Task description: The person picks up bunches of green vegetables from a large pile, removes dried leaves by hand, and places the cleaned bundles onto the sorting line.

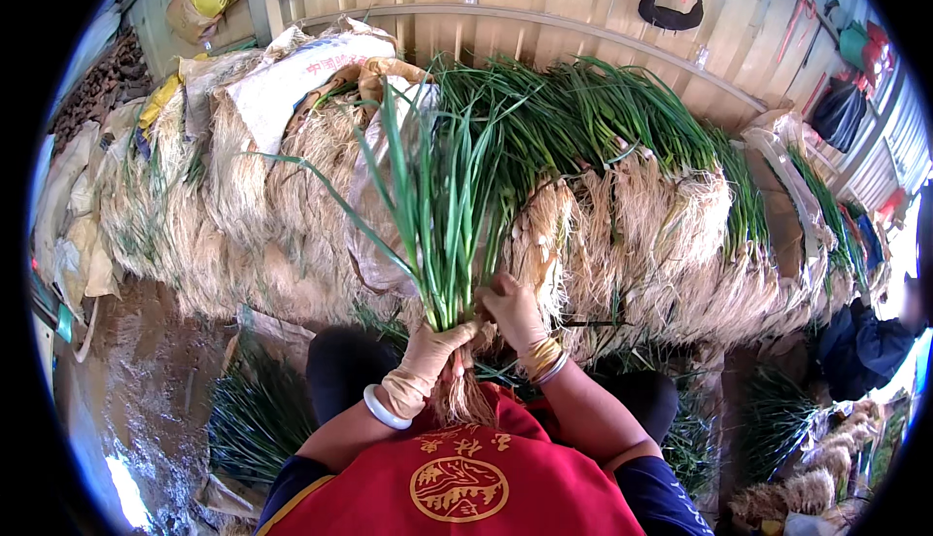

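A bunch of green onions (444, 244) stands upright before me, leaves up, its pale roots hanging over the red apron (466, 478). My left hand (430, 361), in a thin glove with a white bangle at the wrist, is closed around the stems just above the roots. My right hand (516, 314), also gloved, with yellow bands at the wrist, is at the bunch's right side, fingers bent; whether it pinches a stem cannot be told. Behind the bunch lies a long pile of green onions (583, 113) with their roots (670, 222) towards me.
Woven sacks (291, 84) cover the pile's left part. A corrugated metal wall (583, 18) with a hanging black strap (670, 18) rises behind. More green onions (255, 412) lie at lower left, beside wet ground (160, 361). Another person (867, 346) is at the right edge.
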Tool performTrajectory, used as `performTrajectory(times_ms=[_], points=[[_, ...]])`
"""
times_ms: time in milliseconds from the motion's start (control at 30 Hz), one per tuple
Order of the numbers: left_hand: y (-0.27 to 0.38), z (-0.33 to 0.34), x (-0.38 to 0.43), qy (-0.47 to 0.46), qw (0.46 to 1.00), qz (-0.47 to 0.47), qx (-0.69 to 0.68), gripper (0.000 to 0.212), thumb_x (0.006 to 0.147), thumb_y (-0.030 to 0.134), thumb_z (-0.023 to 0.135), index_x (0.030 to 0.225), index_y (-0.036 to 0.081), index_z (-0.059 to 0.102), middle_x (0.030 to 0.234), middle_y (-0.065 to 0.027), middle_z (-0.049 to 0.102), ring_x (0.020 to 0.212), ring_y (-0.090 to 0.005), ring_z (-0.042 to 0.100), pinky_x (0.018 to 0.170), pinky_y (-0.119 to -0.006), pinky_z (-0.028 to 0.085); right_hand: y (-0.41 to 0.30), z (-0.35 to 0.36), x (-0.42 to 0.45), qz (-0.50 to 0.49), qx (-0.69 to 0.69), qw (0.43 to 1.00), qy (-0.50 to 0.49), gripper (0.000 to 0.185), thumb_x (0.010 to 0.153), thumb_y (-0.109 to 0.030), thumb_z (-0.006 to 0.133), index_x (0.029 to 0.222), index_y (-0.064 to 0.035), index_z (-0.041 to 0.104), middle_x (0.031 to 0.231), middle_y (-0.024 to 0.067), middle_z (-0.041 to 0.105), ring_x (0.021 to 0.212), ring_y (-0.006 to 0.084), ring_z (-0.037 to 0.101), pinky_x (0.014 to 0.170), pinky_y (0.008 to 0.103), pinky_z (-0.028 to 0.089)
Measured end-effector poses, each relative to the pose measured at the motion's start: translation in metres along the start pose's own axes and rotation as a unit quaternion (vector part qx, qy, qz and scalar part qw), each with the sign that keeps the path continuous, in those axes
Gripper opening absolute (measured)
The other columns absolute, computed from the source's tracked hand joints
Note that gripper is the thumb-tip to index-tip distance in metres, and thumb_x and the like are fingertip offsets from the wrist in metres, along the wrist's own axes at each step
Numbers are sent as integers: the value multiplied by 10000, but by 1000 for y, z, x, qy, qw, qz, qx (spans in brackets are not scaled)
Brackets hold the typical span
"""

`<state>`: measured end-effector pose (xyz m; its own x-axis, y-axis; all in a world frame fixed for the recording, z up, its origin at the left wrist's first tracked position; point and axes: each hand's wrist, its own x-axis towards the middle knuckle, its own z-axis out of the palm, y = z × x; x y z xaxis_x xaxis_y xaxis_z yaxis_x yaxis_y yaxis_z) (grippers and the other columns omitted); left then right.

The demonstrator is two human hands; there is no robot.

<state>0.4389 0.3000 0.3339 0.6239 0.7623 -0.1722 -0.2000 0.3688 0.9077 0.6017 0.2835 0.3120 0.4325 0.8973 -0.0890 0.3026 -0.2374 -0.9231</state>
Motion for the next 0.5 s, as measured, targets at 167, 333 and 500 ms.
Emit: performTrajectory(times_ms=[167, 333, 500], points=[[15, -6, 1, 27, 999, -1, -21, 242, 820, 164, 669, 989, 4, 603, 751, -107, 644, 446, -125, 553, 402, -239, 453, -6, -24, -8, -86, -236, 968, 1, 329, 824, -274, 622, 1022, -15, 578, 730, 180, 642, 660, 333, 635, 602, 411, 513], [34, -16, 7, -19, 996, -15, -81, 262, 824, 149, 662, 1048, 33, 590, 763, -56, 609, 438, -87, 514, 437, -226, 444, -87, -87, 23, -47, -353, 922, 150, 435, 873, -468, 542, 1014, -60, 596, 707, 113, 644, 617, 228, 638, 537, 355, 517], [40, -3, 17, -28, 993, -50, -101, 253, 833, 162, 649, 1042, 33, 590, 772, -38, 598, 440, -88, 514, 463, -240, 456, -65, -109, 82, -8, -249, 951, 185, 322, 912, -362, 520, 941, -55, 610, 634, 53, 604, 499, 112, 558, 420, 229, 448]])
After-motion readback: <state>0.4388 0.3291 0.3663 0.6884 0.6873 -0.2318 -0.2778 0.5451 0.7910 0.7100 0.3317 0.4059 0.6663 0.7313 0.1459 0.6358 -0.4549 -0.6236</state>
